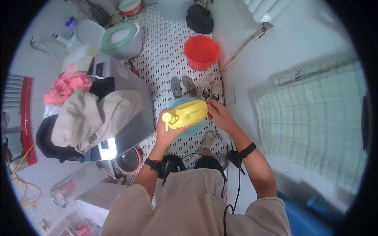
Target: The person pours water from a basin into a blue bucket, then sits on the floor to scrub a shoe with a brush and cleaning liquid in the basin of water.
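Observation:
A yellow plastic bottle (190,113), probably for liquid detergent, lies nearly on its side between my hands. Its yellow cap (166,117) points left, and a thin yellow strip hangs from it. My left hand (168,132) holds the cap end from below and the side. At the base end, the fingers of my right hand (220,115) grip the bottle; some fingertips are hidden behind it. Beneath the bottle, a light-blue basin (193,129) stands on the floor, largely covered from view by the bottle and hands.
Left of me, beige trousers (85,124) and pink clothing (68,84) are heaped on a grey washing machine (137,118). Ahead are grey shoes (190,86), pale sneakers (205,87), a red bucket (202,57) and a commode chair (121,38). A checked green curtain (310,118) hangs right.

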{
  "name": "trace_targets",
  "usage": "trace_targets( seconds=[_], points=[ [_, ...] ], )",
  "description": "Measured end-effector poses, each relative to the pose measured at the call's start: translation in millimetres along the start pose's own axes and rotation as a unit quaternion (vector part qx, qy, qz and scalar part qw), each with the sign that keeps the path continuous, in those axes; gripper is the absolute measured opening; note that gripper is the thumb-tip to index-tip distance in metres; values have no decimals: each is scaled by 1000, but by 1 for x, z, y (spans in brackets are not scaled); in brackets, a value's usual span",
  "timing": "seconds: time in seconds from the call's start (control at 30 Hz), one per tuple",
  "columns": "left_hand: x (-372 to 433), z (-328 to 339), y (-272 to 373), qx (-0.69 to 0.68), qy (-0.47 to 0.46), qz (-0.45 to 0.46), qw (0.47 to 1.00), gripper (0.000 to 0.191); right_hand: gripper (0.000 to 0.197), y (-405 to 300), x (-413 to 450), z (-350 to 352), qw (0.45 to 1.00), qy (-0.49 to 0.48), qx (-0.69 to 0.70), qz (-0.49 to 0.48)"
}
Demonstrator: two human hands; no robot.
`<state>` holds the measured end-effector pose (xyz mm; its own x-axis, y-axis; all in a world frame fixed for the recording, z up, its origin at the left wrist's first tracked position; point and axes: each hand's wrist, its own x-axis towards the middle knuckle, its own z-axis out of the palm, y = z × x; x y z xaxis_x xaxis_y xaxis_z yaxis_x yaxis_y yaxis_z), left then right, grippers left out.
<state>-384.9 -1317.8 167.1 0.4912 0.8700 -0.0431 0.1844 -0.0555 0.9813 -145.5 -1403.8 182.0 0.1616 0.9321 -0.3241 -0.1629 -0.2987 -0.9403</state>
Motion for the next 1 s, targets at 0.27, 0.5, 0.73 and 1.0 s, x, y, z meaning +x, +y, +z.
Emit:
trace_targets(
  seconds=[0.27, 0.5, 0.73, 1.0],
  points=[
    [-1, 44, -119, -8, 70, -67, 995, 76, 30, 125, 69, -30, 998, -39, 55, 12],
    [-1, 62, -275, 12, 102, -37, 994, 74, 29, 246, 103, -17, 998, 1, 67, 20],
    [9, 67, -353, 63, 75, -9, 995, 74, 30, 326, 134, -23, 999, -1, 23, -45],
    [-1, 55, -367, 106, 107, 74, 986, 75, 28, 336, 139, -8, 989, 4, -41, -142]
  ],
)
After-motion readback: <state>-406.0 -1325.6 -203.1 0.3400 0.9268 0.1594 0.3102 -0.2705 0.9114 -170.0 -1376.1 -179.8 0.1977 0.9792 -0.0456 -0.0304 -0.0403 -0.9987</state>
